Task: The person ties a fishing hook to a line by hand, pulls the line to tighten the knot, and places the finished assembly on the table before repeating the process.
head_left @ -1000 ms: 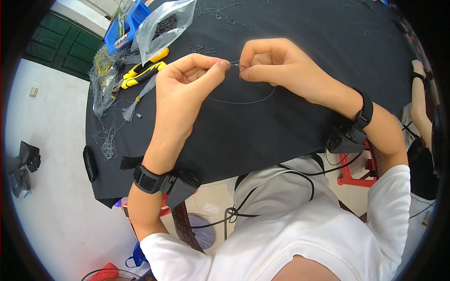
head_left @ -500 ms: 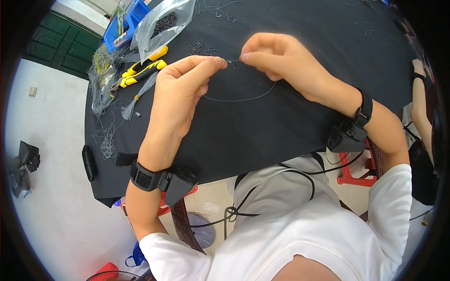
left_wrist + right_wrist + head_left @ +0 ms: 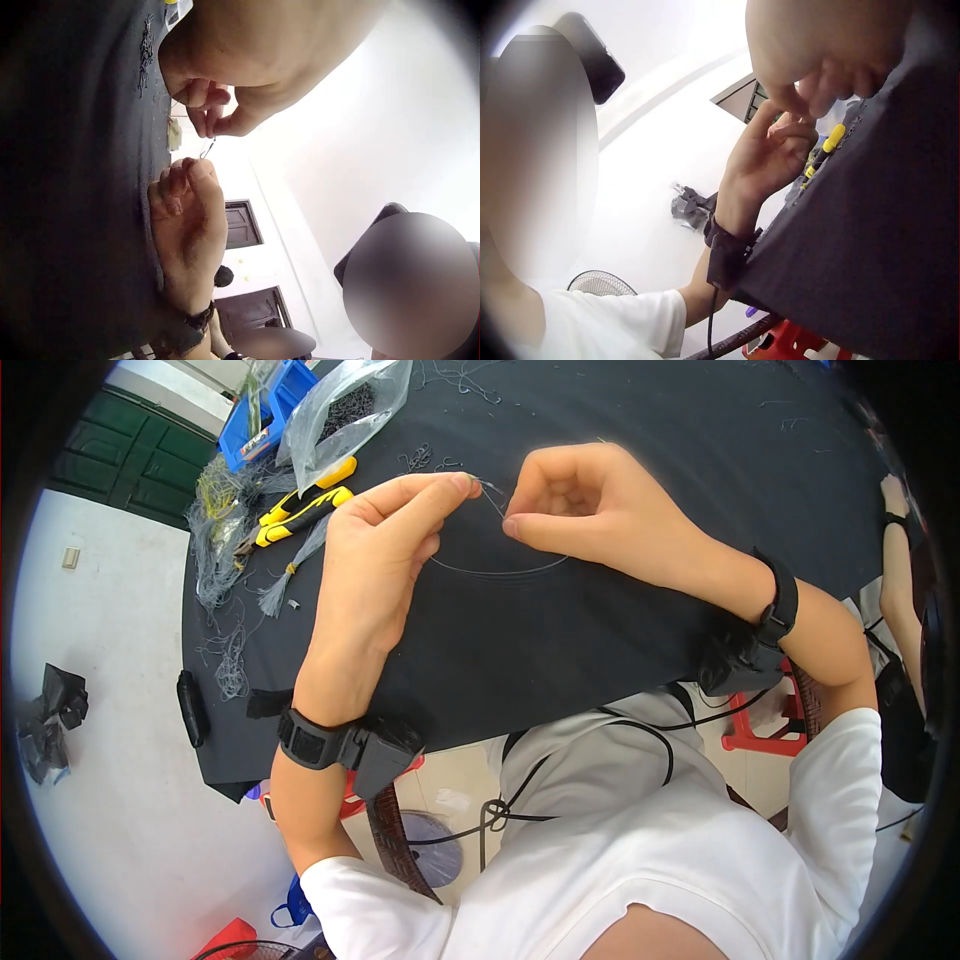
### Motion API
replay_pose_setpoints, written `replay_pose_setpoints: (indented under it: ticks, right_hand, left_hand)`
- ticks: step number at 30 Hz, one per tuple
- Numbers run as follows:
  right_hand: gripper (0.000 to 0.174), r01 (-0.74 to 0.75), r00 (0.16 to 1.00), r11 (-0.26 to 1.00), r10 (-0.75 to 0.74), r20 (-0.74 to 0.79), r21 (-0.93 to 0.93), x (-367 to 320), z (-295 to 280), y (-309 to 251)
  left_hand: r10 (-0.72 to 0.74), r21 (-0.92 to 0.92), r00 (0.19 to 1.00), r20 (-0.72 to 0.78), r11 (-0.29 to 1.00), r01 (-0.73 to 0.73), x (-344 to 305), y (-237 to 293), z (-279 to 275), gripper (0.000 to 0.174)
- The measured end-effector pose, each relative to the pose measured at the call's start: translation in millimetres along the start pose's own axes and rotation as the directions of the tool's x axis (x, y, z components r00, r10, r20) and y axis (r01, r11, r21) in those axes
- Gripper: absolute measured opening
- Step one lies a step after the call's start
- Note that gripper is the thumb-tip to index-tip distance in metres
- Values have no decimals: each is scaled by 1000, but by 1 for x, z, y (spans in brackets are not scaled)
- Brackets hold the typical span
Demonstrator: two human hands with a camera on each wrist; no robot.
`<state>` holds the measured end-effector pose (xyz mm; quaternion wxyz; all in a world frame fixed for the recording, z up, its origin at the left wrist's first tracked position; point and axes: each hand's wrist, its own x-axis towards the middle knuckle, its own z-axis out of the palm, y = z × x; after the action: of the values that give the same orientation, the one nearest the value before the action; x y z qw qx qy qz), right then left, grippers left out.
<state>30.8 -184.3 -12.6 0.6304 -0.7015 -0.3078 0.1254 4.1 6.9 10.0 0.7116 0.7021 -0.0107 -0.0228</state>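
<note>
In the head view my left hand (image 3: 375, 555) pinches a small fish hook (image 3: 211, 146) between thumb and forefinger. A thin fishing line (image 3: 500, 573) droops in a loop below both hands. My right hand (image 3: 605, 510) is just to the right, with thumb and forefinger pinching the line where a short stretch runs across from the left fingertips. The left wrist view shows the hook as a small dark shape between the two sets of fingertips. Its shank is mostly hidden by the left fingers.
Yellow-and-black pliers (image 3: 300, 518) lie left of my left hand, beside a tied bundle of line (image 3: 278, 592) and tangled line (image 3: 215, 525). Behind are a clear bag (image 3: 350, 420) of dark hooks, a blue bin (image 3: 262, 415) and loose hooks (image 3: 420, 457) on the black tablecloth (image 3: 560, 650).
The right hand drew away to the right along the line, then dropped slightly and came back closer. The left hand shifted a little left, still pinching the hook.
</note>
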Motion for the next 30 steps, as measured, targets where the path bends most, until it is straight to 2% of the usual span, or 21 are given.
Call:
replay_pose_setpoints:
  ticks: [3,6,9,12,18,24,30]
  right_hand:
    - [12,41,997,999,-40,-59,17,-3,1,-6]
    - [10,128,984,986,-139,-108,-104,-3,-1,-9]
    - [8,226,956,965,-246,-158,-130,-2,0,-5]
    - [4,256,945,943,-291,-152,-212,-4,-3,-10]
    - [3,283,929,922,-332,-164,-263,-5,-3,-11]
    - [9,259,913,945,-308,-269,-200,-2,-1,-8]
    - [13,133,976,990,-122,-183,52,-1,-2,-7]
  left_hand:
    - [4,11,1000,23,1000,-4,1,1,-5,15]
    - [98,45,995,16,994,-98,-1,2,-1,14]
    - [129,60,991,18,990,-130,-4,4,3,14]
    - [163,158,986,19,974,-164,-7,7,5,14]
    - [226,195,974,30,954,-228,-7,2,5,12]
    - [226,208,969,96,948,-241,-9,5,6,10]
    - [353,112,910,218,917,-382,-11,8,8,9]
